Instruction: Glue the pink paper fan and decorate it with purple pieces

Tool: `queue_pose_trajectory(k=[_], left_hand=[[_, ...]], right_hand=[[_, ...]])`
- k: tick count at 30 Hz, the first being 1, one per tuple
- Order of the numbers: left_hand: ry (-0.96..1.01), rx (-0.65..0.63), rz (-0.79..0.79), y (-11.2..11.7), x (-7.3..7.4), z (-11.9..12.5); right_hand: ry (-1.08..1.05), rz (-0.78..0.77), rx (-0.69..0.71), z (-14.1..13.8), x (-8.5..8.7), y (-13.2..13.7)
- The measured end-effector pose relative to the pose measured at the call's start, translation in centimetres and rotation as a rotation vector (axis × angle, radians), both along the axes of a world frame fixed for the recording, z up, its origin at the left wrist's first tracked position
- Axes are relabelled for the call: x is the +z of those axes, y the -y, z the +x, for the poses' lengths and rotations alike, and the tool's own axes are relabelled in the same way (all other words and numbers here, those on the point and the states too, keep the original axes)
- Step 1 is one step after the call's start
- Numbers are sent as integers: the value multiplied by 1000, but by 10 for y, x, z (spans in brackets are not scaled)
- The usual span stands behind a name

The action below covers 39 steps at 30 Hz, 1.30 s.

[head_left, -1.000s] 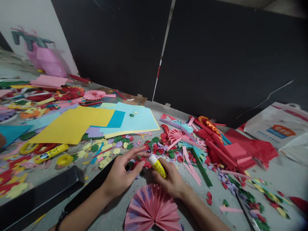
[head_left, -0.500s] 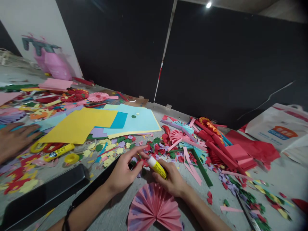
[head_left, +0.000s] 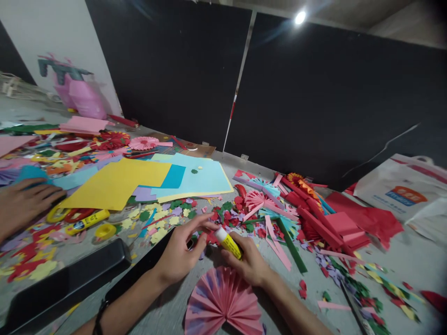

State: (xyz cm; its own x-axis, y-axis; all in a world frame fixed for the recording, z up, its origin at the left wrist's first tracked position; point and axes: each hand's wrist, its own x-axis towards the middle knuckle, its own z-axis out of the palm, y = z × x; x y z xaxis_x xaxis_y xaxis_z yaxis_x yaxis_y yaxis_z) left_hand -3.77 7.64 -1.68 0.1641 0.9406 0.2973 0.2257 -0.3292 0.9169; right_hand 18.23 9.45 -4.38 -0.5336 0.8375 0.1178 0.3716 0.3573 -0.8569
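A yellow glue stick [head_left: 230, 244] with a white end is gripped in my right hand [head_left: 253, 260], tilted up and to the left. My left hand [head_left: 185, 249] hovers beside that white end, its fingers curved and apart, holding nothing I can see. Whether a fingertip brushes the glue stick I cannot tell. Just below both hands lies a pleated pink paper fan [head_left: 223, 302], spread in a near circle with purple patches on its left side. Small red, green and purple paper cut-outs [head_left: 230, 214] are scattered behind my hands.
Another person's hand [head_left: 31, 204] rests on papers at the left. Yellow sheets [head_left: 118, 181] and light-blue sheets [head_left: 206, 172] lie behind. A black case [head_left: 70, 284] sits at the lower left. Folded red paper [head_left: 345, 223] and a white bag [head_left: 398, 186] are at the right.
The view has tilted up slightly. My hands and the glue stick keep nearly the same pose. The other person's hand at the left has shifted a little right.
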Motion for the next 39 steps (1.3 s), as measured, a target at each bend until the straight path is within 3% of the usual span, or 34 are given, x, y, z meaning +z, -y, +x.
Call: queue_pose_trajectory(k=[5, 14, 22, 31, 39], left_hand=[[-103, -5, 57, 5, 1, 2], [-76, 118, 32, 0, -3, 8], [-153, 168, 189, 7, -6, 12], [-149, 224, 135, 4, -6, 14], [-209, 116, 282, 8, -1, 15]], right_hand=[[-32, -11, -8, 0, -3, -2], [-3, 11, 33, 1, 1, -1], [-4, 28, 32, 0, -1, 1], [5, 29, 31, 2, 1, 0], [-51, 4, -12, 1, -5, -2]])
